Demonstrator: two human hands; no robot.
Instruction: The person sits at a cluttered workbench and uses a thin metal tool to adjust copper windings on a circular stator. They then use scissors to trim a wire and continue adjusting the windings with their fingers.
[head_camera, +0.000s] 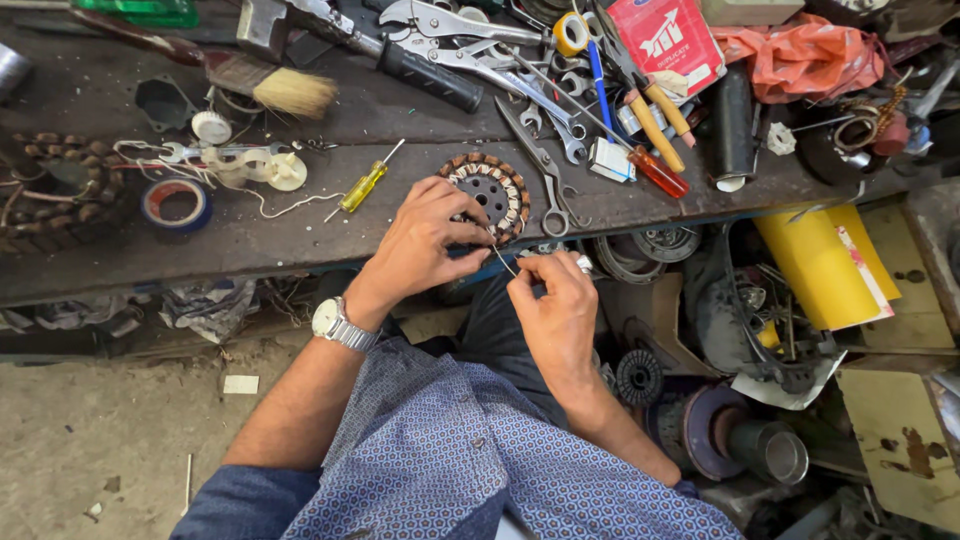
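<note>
A round motor stator (487, 188) with copper-coloured windings lies at the front edge of the dark wooden workbench (120, 250). My left hand (425, 240), with a metal wristwatch (338, 325) on the wrist, rests its fingers on the stator's near rim and pinches a thin wire (503, 260). My right hand (555, 300) sits just below the bench edge and pinches the other end of the same wire between thumb and forefinger.
Left of the stator lie a yellow-handled screwdriver (362, 188), a tape roll (175, 203) and a brush (270, 85). Scissors (545, 170), pliers, spanners and an orange-handled screwdriver (655, 165) crowd the right. Below the bench at right are a yellow can (815, 265) and motor parts.
</note>
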